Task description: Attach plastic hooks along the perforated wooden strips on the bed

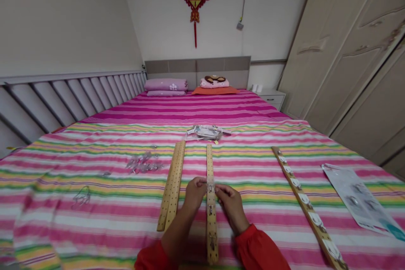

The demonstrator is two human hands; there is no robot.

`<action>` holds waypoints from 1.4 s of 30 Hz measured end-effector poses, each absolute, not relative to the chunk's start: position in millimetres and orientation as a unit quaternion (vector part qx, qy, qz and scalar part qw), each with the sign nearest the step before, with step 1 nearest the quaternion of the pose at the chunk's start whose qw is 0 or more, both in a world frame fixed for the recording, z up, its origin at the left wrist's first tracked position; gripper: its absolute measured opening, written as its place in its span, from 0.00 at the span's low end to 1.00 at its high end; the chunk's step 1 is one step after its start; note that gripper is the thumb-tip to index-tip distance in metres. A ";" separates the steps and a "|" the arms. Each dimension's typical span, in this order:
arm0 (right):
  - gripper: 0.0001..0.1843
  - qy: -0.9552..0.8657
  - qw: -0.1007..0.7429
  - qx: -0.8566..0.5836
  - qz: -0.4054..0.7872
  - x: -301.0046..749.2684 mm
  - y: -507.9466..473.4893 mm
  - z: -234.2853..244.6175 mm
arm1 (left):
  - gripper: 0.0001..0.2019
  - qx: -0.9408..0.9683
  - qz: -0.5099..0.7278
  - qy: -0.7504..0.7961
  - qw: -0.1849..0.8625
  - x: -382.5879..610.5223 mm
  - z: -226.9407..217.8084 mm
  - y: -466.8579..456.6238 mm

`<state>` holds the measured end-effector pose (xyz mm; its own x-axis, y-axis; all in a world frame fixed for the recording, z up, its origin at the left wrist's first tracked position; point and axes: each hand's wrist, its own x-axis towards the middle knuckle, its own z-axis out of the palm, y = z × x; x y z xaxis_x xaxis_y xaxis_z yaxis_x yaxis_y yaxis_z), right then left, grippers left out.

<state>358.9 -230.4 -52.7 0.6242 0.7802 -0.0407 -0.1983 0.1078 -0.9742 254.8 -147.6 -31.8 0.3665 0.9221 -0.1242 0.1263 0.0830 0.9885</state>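
Note:
A narrow wooden strip with holes (pixel 211 219) lies lengthwise on the striped bedsheet in front of me. My left hand (pixel 194 193) and my right hand (pixel 230 203) meet over it, fingers pinched on a small clear clip (pixel 211 186) sitting on the strip. More small metal fittings show lower on the same strip. Both sleeves are red.
A pair of stacked wooden strips (pixel 172 185) lies left of it, and another strip with white round clips (pixel 305 200) lies to the right. Loose clear clips (pixel 144 163) sit at left, plastic packaging (pixel 207 131) beyond, a printed sheet (pixel 360 198) at right. Wardrobe (pixel 357 63) right.

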 end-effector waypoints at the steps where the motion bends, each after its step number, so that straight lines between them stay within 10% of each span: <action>1: 0.11 -0.257 0.698 -0.571 0.348 358.8 -230.2 -52.8 | 0.06 0.584 0.339 0.450 0.584 255.0 -32.6 -147.1; 34: 0.15 -0.247 0.691 -0.603 0.313 357.3 -229.2 -54.1 | 0.02 0.570 0.353 0.477 0.569 259.8 -35.9 -155.6; 42: 0.18 -0.248 0.681 -0.597 0.343 359.8 -240.8 -55.6 | 0.13 0.612 0.439 0.489 0.441 181.1 -2.1 -113.4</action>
<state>359.8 -240.8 -55.6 0.6408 0.7643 -0.0723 -0.1712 0.0505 -0.9839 181.1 -113.4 -2.1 0.1368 0.9849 0.1057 0.2122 -0.1333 0.9681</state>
